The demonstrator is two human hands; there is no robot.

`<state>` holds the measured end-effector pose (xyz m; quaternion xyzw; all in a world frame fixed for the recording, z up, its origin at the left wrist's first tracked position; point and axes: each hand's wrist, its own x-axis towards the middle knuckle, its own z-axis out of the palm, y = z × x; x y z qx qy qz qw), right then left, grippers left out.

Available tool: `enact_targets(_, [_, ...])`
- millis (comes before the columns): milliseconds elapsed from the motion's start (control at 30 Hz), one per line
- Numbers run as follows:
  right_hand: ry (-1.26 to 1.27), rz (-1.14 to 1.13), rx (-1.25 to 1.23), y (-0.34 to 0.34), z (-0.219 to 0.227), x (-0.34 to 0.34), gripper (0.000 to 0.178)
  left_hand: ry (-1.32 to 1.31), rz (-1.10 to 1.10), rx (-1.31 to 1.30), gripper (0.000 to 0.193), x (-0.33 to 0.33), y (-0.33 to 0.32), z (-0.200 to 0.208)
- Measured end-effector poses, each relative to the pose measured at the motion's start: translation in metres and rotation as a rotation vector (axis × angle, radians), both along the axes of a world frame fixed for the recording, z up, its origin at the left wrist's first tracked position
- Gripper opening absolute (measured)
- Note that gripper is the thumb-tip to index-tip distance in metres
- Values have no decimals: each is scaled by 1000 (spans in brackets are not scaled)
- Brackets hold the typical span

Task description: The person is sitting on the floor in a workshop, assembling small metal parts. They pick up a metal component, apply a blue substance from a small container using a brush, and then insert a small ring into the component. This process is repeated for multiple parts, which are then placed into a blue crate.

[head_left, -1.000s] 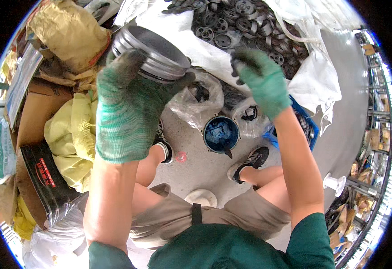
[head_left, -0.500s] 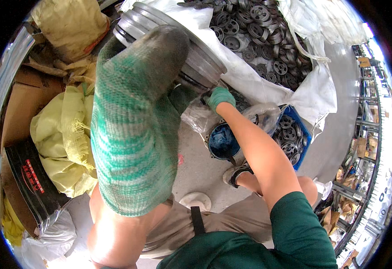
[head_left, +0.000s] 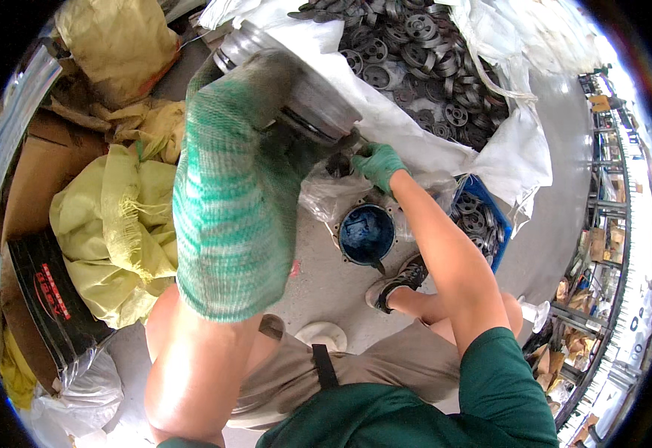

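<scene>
A large grey grooved metal wheel (head_left: 318,97), pulley-like, is tilted on its side in front of me. My left hand (head_left: 247,112), in a green-and-white knit glove with darkly stained fingers, is closed around its near face. Just beyond the wheel's lower right edge, my right hand (head_left: 378,166) has its green-gloved fingers curled. Something small and dark is at their tips, too hidden to name. Under that hand lies clear plastic film (head_left: 324,193). A round blue-stained bucket (head_left: 367,233) stands on the floor below it.
A white sack (head_left: 385,123) of small black pulley wheels (head_left: 423,60) lies ahead. Right of the bucket is a blue bin (head_left: 499,231) with more wheels. Yellow woven sacks (head_left: 109,224) and a cardboard box (head_left: 50,168) crowd the left. Shelving (head_left: 602,246) lines the right.
The wheel has turned and shifted, showing less of its grooved face. My left hand moved slightly right; my right hand drew back a little from the wheel's edge, uncovering the bucket.
</scene>
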<state>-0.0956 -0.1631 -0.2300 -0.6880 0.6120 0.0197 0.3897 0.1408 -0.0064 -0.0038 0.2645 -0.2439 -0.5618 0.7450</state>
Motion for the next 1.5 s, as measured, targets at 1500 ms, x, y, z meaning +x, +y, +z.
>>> enact_targets(1500, [-617, 65, -827, 160, 225, -78, 24, -73, -274, 197, 70, -139, 9, -15])
